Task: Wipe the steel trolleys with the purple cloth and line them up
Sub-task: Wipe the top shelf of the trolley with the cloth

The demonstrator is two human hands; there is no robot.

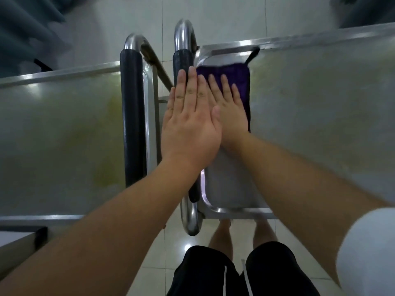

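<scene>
Slippage is the risk: both hands lie flat, gripping nothing, right hand [229, 107] pressing the purple cloth [232, 82] at upper centre of frame on the right trolley [310, 116], left hand [188, 116] overlapping it, so the cloth could slide free or bunch against the black-padded handle [181, 60].

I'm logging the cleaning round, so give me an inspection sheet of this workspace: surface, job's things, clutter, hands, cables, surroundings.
Surface: right trolley top, dull steel with streaky yellowish marks.
Job's things: purple cloth flat on the right trolley near its handle end; left trolley alongside, black-sleeved handles facing each other.
Clutter: nothing seen.
Hands: right hand flat on the cloth; left hand flat, overlapping it.
Cables: nothing seen.
Surroundings: pale tiled floor; dark fabric at the upper left, blurred.
</scene>
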